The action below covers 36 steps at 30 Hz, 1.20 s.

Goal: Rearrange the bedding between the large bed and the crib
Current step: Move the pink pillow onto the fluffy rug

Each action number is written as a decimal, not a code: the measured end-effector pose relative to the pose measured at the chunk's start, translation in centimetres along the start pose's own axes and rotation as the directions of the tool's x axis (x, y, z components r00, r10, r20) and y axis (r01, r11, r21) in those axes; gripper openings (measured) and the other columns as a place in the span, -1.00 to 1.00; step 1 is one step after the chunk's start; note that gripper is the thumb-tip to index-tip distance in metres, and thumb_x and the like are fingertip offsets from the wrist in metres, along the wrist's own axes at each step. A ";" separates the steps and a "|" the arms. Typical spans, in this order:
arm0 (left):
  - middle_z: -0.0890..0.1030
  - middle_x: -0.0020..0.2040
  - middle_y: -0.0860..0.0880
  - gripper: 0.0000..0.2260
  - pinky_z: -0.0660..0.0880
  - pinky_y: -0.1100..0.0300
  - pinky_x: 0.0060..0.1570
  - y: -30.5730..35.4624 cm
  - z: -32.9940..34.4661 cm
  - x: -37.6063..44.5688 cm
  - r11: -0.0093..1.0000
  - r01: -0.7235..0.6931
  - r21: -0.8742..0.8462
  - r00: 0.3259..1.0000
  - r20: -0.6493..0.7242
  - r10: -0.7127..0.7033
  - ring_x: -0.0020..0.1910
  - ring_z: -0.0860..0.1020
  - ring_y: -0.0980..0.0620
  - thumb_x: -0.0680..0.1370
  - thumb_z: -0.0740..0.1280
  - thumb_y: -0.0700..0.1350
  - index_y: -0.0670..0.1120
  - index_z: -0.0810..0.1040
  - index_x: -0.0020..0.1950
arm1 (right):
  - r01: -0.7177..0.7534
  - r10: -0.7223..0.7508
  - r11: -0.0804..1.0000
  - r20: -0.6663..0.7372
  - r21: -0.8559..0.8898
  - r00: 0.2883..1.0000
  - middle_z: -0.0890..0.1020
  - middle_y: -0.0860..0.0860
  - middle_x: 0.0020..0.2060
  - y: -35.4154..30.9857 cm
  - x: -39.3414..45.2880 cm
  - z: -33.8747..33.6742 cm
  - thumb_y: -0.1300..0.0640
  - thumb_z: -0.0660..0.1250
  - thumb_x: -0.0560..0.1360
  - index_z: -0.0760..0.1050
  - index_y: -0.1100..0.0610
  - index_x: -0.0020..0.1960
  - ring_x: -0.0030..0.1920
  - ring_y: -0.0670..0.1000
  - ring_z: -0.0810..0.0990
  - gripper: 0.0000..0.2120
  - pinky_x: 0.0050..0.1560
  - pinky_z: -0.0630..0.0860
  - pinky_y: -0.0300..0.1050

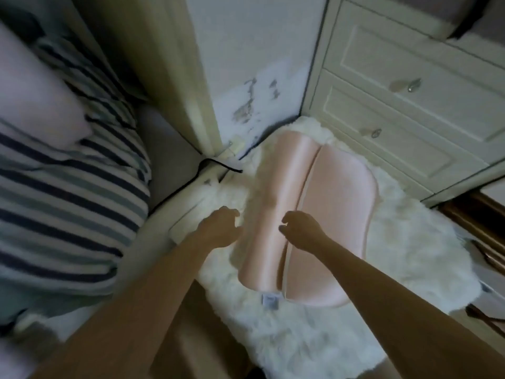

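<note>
A pink satin pillow (322, 214) lies on a white fluffy cover (396, 250) in the middle of the view. It has a rolled part on the left and a flat part on the right. My left hand (218, 225) hovers just left of the roll with loosely curled fingers, holding nothing. My right hand (300, 228) hovers over the seam of the pillow, fingers loosely curled, empty too. A striped blanket (68, 187) and a pale pillow (30, 99) lie on the large bed at the left.
A cream chest of drawers (404, 99) stands at the right behind the fluffy cover. A cream bed post (191, 77) rises between the bed and the wall. A black cord (218, 164) runs near the corner. The wall (254, 77) shows peeled paint.
</note>
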<state>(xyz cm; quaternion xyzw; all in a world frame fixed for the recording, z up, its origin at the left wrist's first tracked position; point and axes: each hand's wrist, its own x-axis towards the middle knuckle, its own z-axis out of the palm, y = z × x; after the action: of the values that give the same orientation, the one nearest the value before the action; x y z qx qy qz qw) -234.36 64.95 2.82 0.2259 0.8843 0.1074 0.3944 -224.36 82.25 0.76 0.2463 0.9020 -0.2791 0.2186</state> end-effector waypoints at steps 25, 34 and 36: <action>-0.46 0.47 -0.17 0.43 -0.06 -0.41 0.37 -48.1 -18.4 -26.2 0.687 0.444 -0.575 0.498 -0.479 -0.722 0.48 -0.34 -0.28 0.06 0.49 0.43 0.01 -0.58 0.41 | 0.403 -0.864 -0.459 0.503 -0.792 0.003 0.10 0.12 0.53 -67.8 -1.6 16.3 -0.16 0.39 0.38 0.04 0.02 0.54 0.52 0.19 0.08 -0.13 0.48 0.04 0.21; 0.21 0.51 -0.12 0.20 0.46 0.02 0.20 -57.8 -18.7 -29.1 0.444 0.284 -0.850 0.624 -0.187 -0.758 0.38 0.35 -0.16 0.24 0.62 -0.06 -0.06 -0.22 0.56 | 0.666 -0.822 -0.303 0.540 -0.682 0.180 0.37 0.18 0.29 -75.9 -0.8 16.3 0.07 0.08 0.63 0.00 0.01 0.53 0.17 0.22 0.48 -0.50 0.13 0.47 0.17; 0.47 0.34 -0.15 -0.25 0.47 0.05 0.19 -57.5 -20.6 -29.1 0.596 0.361 -0.717 0.627 -0.286 -0.724 0.26 0.48 -0.13 0.34 0.54 -0.04 -0.16 0.30 0.44 | 0.655 -0.851 -0.256 0.487 -0.711 0.195 0.46 0.15 0.19 -76.7 -0.6 14.9 0.12 0.09 0.62 0.25 0.11 0.41 0.09 0.16 0.53 -0.63 0.05 0.47 0.02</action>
<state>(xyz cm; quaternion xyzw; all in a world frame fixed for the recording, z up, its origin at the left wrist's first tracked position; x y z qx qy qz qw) -250.75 0.37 14.24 -0.2481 0.9001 0.3076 0.1837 -263.49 17.50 20.29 -0.4947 0.8544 0.1583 -0.0148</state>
